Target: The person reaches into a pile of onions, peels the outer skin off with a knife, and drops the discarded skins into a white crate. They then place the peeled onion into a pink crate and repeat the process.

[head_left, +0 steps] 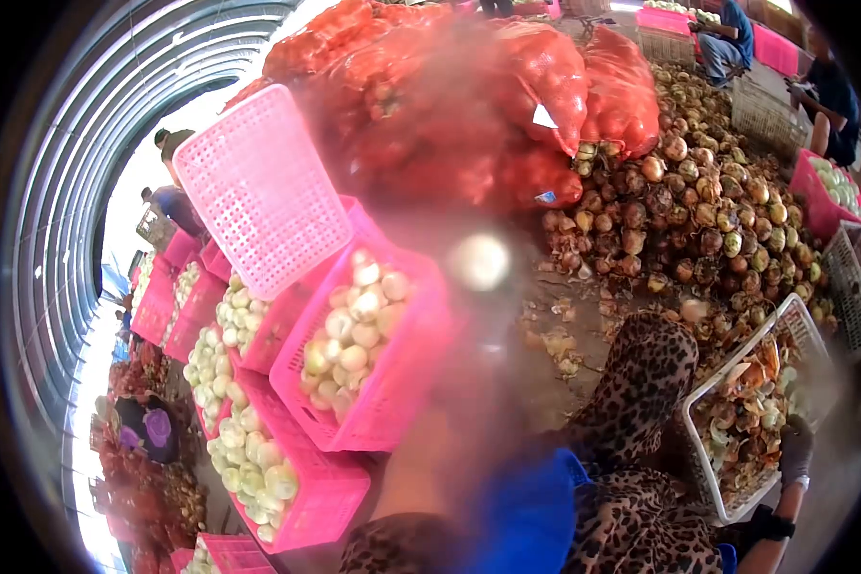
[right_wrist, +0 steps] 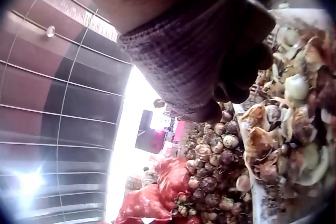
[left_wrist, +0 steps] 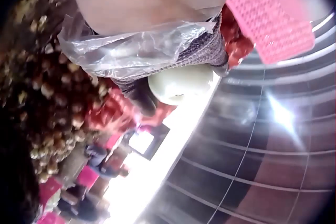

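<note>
In the left wrist view, my gloved left hand [left_wrist: 197,50] grips a peeled white onion [left_wrist: 178,85], fingertips on either side of it. A clear plastic cuff [left_wrist: 126,50] wraps that wrist. The same onion shows as a bright, blurred round spot in the head view, beside a pink crate [head_left: 407,383] of peeled onions [head_left: 359,335]. My gloved right hand [head_left: 796,450] is at the right rim of a white crate [head_left: 703,459] holding onion skins and scraps [head_left: 746,402]. Its fingers [right_wrist: 239,77] are curled in the right wrist view; I cannot tell whether they hold anything.
More pink crates of peeled onions [head_left: 253,469] stand at left, with an upturned pink crate [head_left: 263,191] on top. Red mesh sacks [head_left: 536,86] are piled ahead, beside a heap of unpeeled onions [head_left: 679,210]. Other people [head_left: 727,43] sit at the back right.
</note>
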`<state>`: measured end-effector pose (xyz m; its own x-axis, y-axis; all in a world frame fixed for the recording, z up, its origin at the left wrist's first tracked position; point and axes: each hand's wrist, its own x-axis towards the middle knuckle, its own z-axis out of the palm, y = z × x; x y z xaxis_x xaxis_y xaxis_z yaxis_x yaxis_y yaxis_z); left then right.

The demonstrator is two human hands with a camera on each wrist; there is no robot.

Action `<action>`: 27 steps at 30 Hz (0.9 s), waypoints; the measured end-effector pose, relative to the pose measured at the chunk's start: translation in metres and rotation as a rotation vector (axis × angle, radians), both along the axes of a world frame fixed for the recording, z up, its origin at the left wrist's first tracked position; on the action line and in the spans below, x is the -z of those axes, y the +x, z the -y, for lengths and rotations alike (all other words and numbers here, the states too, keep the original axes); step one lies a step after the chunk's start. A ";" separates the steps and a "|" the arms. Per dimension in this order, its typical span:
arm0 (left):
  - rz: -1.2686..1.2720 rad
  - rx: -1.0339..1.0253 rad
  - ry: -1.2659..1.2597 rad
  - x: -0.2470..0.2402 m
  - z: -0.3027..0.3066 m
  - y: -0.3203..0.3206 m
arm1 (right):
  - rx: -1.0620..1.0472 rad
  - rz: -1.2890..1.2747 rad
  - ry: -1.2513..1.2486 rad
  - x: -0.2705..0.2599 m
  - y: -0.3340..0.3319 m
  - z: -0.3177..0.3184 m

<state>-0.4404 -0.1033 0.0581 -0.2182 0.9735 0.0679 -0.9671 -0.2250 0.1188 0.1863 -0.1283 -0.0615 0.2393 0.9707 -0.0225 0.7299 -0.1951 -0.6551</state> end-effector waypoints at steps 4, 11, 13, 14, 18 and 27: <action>0.007 -0.431 0.035 0.085 0.063 -0.134 | 0.073 0.020 -0.114 0.024 0.005 -0.007; -0.289 -0.122 -0.524 0.166 -0.027 -0.062 | 0.140 0.285 -0.225 -0.023 -0.021 -0.004; -0.357 0.077 -0.649 0.220 -0.086 -0.029 | 0.278 0.072 -0.260 -0.039 -0.033 -0.005; -0.393 0.171 -0.710 0.243 -0.118 -0.010 | 0.331 -0.057 -0.265 -0.044 -0.037 -0.008; -0.970 0.386 -0.764 0.266 -0.226 0.098 | 0.470 -0.339 -0.303 -0.044 -0.029 -0.016; -2.382 0.387 -0.185 0.354 -0.451 0.275 | 0.458 -0.053 -0.433 0.000 -0.018 -0.037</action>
